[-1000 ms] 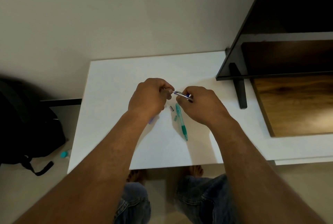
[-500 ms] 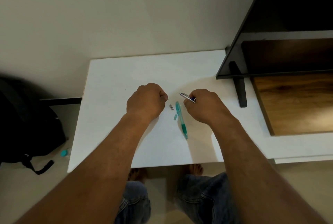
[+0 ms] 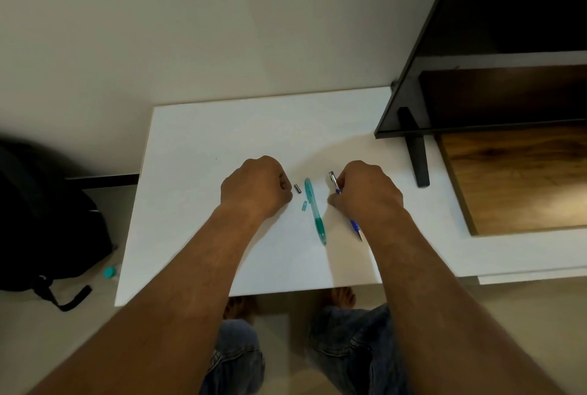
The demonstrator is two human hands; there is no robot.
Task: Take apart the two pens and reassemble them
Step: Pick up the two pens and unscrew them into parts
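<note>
On the white bench (image 3: 197,204), a blue pen (image 3: 354,225) is gripped by the fingers of the right hand (image 3: 365,196). A teal pen (image 3: 314,210) lies between the hands, two small parts beside it. The left hand (image 3: 257,186) is curled closed; anything held cannot be told.

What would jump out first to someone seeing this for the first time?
Two bare forearms reach in from the bottom onto a white table, with the left hand closed in a fist and the right hand gripping a blue pen. Between the hands lies a teal pen with a small silver part and a small teal part just left of it. A black bag sits on the floor at the far left.
</note>
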